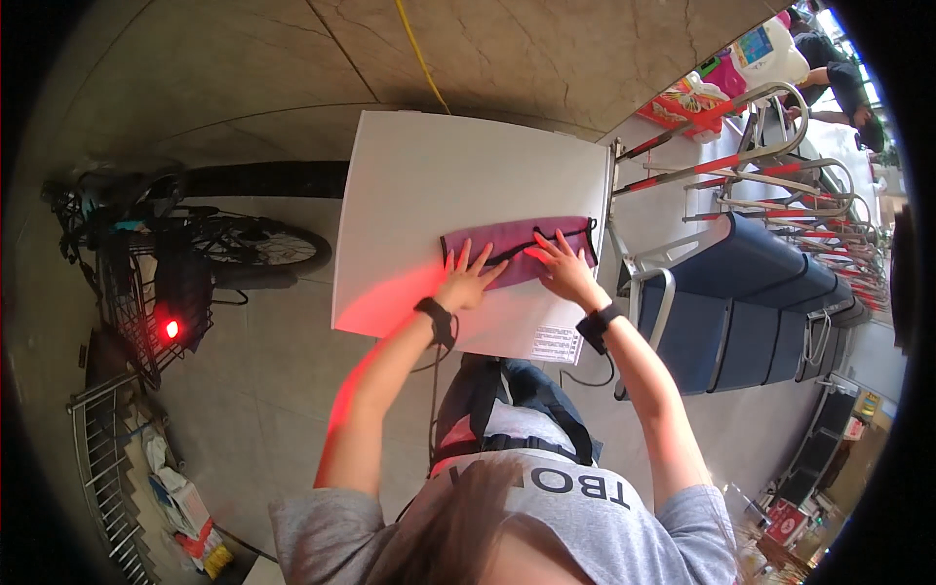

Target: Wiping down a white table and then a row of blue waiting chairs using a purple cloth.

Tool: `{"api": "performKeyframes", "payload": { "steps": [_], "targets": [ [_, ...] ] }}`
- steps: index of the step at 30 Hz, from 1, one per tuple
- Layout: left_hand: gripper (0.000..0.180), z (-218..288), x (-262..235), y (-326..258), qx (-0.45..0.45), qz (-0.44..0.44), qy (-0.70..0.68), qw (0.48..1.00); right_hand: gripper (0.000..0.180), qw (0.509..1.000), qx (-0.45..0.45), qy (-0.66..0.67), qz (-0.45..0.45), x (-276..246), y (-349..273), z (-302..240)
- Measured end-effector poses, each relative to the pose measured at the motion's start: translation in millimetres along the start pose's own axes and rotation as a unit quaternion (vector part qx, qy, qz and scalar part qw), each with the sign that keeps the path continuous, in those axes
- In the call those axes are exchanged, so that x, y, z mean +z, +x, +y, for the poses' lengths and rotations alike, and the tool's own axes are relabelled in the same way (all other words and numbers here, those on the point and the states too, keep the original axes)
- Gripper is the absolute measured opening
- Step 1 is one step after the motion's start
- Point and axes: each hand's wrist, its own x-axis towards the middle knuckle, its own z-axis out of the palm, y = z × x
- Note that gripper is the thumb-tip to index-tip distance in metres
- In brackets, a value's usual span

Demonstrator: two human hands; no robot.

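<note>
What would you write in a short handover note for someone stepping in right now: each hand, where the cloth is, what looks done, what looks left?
Left hand: open, fingers spread, pressing flat on the near left part of the purple cloth.
Right hand: open, palm down on the cloth's right half, by the black cord.
Cloth: lies as a long flat strip across the white table, near its front edge.
Done: cloth looks laid out and smoothed into a strip.
Left: any further folding; I cannot tell how many layers it has.

White rectangular label (557,344) on table's (419,185) near edge.
</note>
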Motion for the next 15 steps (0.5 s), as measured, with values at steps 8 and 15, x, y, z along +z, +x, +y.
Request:
{"api": "performKeyframes", "payload": {
  "steps": [8, 15],
  "targets": [
    [0.072, -58.4, -55.3, 13.4, 0.068, -0.058, -0.014, 0.996, 0.067, 0.998, -0.033, -0.047, 0.037, -11.7, 37.6, 3.6],
    [0.068, -139.9, -88.8, 39.7, 0.056, 0.045, -0.012, 0.997, 0.053, 0.983, -0.019, -0.077, 0.163, -22.1, 119.1, -17.2]
  ]
}}
